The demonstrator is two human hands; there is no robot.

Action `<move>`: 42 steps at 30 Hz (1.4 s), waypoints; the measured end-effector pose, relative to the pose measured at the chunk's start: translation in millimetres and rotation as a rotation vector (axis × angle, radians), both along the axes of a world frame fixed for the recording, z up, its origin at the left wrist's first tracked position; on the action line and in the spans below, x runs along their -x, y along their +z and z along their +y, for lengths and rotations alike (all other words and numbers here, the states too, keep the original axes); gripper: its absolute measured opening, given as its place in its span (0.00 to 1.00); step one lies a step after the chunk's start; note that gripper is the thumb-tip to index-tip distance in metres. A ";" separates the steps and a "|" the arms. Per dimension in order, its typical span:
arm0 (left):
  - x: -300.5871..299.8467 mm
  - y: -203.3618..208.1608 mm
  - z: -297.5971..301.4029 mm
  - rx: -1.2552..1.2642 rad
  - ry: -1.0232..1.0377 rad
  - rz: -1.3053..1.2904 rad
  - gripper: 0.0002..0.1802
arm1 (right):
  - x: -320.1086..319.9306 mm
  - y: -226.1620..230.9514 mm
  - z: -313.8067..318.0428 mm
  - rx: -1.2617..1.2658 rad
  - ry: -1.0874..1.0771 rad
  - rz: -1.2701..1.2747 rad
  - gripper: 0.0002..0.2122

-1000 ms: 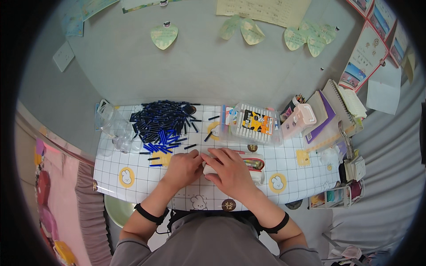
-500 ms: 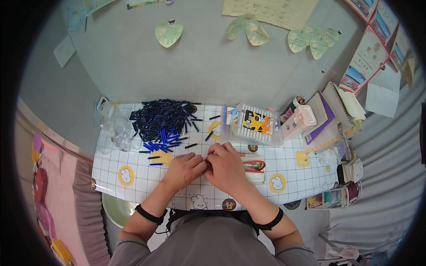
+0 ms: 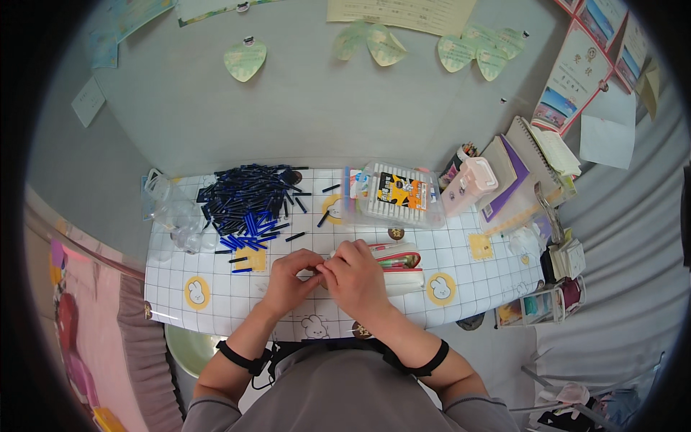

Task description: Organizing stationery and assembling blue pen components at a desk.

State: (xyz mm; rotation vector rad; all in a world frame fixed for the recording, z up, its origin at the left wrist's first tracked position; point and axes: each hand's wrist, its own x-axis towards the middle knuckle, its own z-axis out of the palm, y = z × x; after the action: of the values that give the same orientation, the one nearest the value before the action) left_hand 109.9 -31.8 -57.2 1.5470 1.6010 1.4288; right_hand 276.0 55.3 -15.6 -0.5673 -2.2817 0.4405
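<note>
Fingertips meet at mid-table, beside an open pouch

At the far left of the grid-patterned table stands clear plasticware, its outline too see-through to sort out. Next comes a heap of dark blue sticks, with brighter blue sticks along its near edge and a few strays lying apart to the right.

Nearer the person, the left hand is curled, its thumb and fingers drawn together against the fingertips of the right hand. Whether either one pinches something small I cannot tell; the knuckles hide it. The step in hand looks like close two-handed fingertip work. The next move seems to call for steady, light fingers and keeping clear of the pouch's open mouth.

That white, red-edged pouch lies just right of the right hand, partly behind it, unzipped, something green showing inside. Behind it sits a clear case of white pens; further right, a pink container and leaning notebooks.
</note>
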 end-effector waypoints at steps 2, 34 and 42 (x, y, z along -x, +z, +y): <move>-3.5 -3.3 1.1 -0.059 0.029 0.130 0.12 | -1.7 -5.8 -3.4 -0.012 0.004 0.025 0.05; -10.5 20.8 2.0 0.150 0.067 0.213 0.11 | -159.5 -46.5 69.6 0.350 -0.412 0.046 0.11; -25.4 27.7 2.4 0.387 -0.019 -0.068 0.16 | -140.1 -19.4 59.3 0.411 -0.033 -0.148 0.50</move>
State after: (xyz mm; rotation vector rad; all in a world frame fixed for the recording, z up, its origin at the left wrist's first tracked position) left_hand 135.2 -29.4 -29.5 1.2718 1.6962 1.0692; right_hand 416.1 114.7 -35.1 -0.8643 -2.3271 0.8880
